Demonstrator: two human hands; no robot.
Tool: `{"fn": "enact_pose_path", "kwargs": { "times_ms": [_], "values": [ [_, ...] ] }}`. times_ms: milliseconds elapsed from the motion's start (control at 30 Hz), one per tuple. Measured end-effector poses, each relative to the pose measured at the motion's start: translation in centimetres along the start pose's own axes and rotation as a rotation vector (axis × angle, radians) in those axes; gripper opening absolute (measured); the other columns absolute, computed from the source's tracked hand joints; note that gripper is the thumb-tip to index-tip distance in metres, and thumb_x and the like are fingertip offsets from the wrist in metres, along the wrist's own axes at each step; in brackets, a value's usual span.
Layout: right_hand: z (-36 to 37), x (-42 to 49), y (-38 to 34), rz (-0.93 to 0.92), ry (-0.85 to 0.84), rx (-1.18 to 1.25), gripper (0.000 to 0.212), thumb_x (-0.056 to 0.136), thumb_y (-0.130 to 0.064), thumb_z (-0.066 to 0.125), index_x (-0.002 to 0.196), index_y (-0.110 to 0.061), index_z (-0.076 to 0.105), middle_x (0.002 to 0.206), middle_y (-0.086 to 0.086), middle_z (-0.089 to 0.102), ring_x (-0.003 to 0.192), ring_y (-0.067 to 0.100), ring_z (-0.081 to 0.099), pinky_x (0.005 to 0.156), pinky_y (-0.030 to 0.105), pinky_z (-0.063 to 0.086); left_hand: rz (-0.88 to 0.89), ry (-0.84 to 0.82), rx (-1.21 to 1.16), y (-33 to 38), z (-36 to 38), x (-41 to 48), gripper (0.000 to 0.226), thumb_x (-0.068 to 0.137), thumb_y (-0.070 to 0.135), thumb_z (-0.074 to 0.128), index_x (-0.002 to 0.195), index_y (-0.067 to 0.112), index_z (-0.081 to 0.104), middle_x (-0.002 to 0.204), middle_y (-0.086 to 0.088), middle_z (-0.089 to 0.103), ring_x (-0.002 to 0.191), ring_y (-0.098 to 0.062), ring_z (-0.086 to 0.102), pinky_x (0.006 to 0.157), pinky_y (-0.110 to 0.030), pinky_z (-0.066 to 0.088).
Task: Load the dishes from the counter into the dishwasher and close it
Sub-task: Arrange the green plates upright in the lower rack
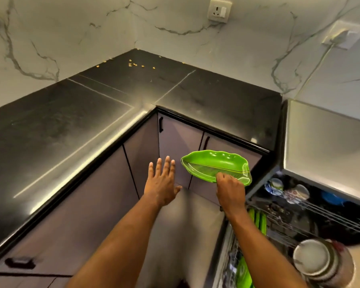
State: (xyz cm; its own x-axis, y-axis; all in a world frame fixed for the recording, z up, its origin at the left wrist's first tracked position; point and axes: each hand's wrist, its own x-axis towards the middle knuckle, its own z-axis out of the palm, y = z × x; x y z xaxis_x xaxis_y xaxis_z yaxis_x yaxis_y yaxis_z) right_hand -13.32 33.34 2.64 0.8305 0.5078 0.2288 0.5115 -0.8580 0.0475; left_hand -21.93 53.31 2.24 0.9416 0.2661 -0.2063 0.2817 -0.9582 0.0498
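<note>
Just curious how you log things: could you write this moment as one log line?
right hand: grips green leaf plate by edge | left hand: open, holds nothing | dishwasher: open, part loaded

Bowls [312, 259] and green plates [258, 221] crowd the dishwasher [328, 223] racks; counter [71, 113] lies bare.

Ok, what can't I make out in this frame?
Head view: how the right hand grips the green plate; its fingers are hidden by the back of the hand.
Head view: most of the dishwasher rack, cut off by the right and bottom edges.
Head view: stacked bowls at bottom right, blurred, so their number is unclear.
Head view: yellow bits on the counter, too small to identify.
</note>
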Motion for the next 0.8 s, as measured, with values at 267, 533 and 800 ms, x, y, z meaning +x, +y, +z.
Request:
{"fn": "enact_pose_path", "kwargs": {
  "times_ms": [267, 533, 800],
  "values": [
    [-0.1, -11.4, 2.9, 0.120, -0.096, -0.044, 0.033, 0.048, 0.002, 0.080, 0.062, -0.014, 0.055, 0.050, 0.007, 0.054, 0.041, 0.028, 0.057, 0.033, 0.027, 0.035, 0.130, -0.099, -0.095, 6.5, 4.3, -5.3, 0.087, 0.100, 0.057, 0.034, 0.155, 0.010, -0.014, 0.162, -0.010, -0.020, 0.149, -0.034, -0.019, 0.118, -0.053, -0.011],
    [0.9, -19.0, 7.7, 0.376, -0.245, 0.029, 0.042, 0.039, 0.000, 0.089, 0.059, -0.014, 0.055, 0.042, 0.006, 0.051, 0.032, 0.026, 0.053, 0.029, 0.023, 0.033, 0.277, -0.236, 0.030, 14.2, 7.6, -7.2, 0.085, 0.100, 0.057, 0.031, 0.155, 0.009, -0.013, 0.163, -0.010, -0.018, 0.149, -0.034, -0.018, 0.118, -0.054, -0.010],
    [4.5, -22.0, 16.4, 0.500, -0.471, -0.007, 0.016, 0.087, -0.007, 0.056, 0.102, -0.014, 0.059, 0.077, 0.008, 0.071, 0.072, 0.027, 0.072, 0.055, 0.034, 0.053, 0.340, -0.360, 0.135, 23.9, 11.1, -4.1, 0.083, 0.102, 0.054, 0.031, 0.155, 0.008, -0.013, 0.163, -0.012, -0.018, 0.149, -0.034, -0.018, 0.118, -0.054, -0.008]
  ]
}}
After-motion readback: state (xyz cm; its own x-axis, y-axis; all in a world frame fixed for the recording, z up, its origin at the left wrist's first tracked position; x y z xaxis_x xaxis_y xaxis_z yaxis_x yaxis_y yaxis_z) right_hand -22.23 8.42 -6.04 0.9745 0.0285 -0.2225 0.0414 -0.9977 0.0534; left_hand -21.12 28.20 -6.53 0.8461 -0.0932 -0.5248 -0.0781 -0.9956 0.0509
